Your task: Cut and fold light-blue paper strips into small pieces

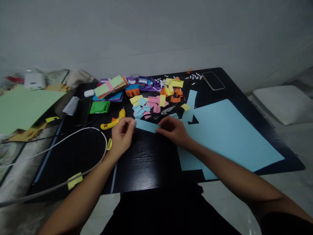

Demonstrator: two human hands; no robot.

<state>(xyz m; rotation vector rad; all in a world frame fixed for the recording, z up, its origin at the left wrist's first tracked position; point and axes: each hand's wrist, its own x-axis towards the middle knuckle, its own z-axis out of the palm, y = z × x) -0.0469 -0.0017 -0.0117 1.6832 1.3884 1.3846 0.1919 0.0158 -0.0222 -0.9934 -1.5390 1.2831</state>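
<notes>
A narrow light-blue paper strip (146, 125) stretches between my two hands above the black table (141, 163). My left hand (123, 132) pinches its left end between thumb and fingers. At the other end, my right hand (174, 130) grips the strip the same way. Just left of my left hand lies a yellow glue gun (113, 121). Large light-blue sheets (227, 137) spread out under and beyond my right forearm. Scissors (168, 110) rest behind my right hand, close to a pile of small light-blue paper pieces (140, 111).
Pink pieces (154, 103), orange pieces (177, 94) and stacked coloured papers (111, 86) cover the table's back. A phone (213, 81) lies at back right, another dark phone (82, 111) at left. A white cable (106, 140) loops on the left. A white stool (282, 101) stands right.
</notes>
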